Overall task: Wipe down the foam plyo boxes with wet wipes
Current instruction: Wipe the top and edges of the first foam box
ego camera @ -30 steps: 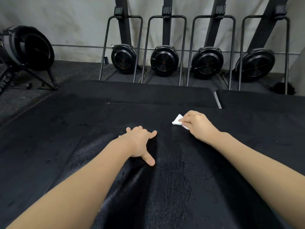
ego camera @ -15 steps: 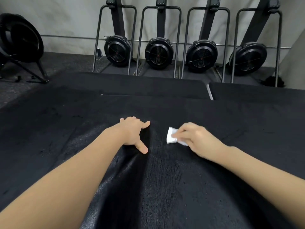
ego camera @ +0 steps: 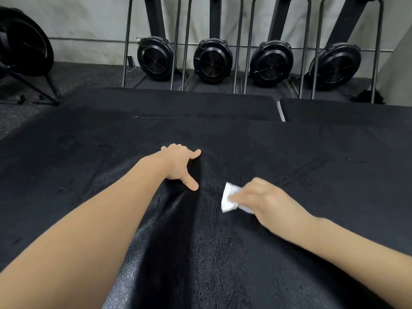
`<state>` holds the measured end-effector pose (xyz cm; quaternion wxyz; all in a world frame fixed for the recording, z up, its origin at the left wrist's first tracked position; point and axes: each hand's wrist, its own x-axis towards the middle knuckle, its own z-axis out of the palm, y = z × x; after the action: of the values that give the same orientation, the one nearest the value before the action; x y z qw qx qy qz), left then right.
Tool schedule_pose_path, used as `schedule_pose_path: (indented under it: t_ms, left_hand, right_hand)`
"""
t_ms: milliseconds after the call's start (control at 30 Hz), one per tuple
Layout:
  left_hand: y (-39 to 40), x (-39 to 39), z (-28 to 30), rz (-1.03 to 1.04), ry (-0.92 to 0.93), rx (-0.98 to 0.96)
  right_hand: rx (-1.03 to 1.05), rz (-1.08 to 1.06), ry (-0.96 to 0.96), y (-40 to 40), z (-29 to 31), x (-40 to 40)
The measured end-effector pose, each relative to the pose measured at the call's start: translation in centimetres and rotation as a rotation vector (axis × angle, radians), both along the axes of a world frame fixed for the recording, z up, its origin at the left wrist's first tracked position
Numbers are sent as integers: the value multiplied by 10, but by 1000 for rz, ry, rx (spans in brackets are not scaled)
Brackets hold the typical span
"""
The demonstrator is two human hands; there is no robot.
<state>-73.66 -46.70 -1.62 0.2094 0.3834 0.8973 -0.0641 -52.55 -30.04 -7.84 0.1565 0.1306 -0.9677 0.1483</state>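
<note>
The right hand pins a folded white wet wipe under its fingers on the black foam plyo box, the left hand lies splayed flat beside it, and no lettering is legible on either.

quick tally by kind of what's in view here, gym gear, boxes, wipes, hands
upright rowing machines against the wall: 4
other fan-wheel machine, far left, partly cut off: 1
black foam plyo boxes with a visible top: 3
white wet wipe: 1
hands: 2, left hand, right hand
total: 11
</note>
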Motion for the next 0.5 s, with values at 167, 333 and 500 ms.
schedule_pose_path:
  t_ms: [167, 333, 500]
  left_hand:
    - [-5, 1, -5, 27, -1, 20]
    - [-8, 9, -5, 85, -8, 74]
    - [-12, 11, -17, 223, -21, 163]
  right_hand:
    - [-109, -86, -31, -16, 0, 11]
    - [-118, 178, -109, -57, 15, 92]
    - [-52, 181, -76, -51, 10, 88]
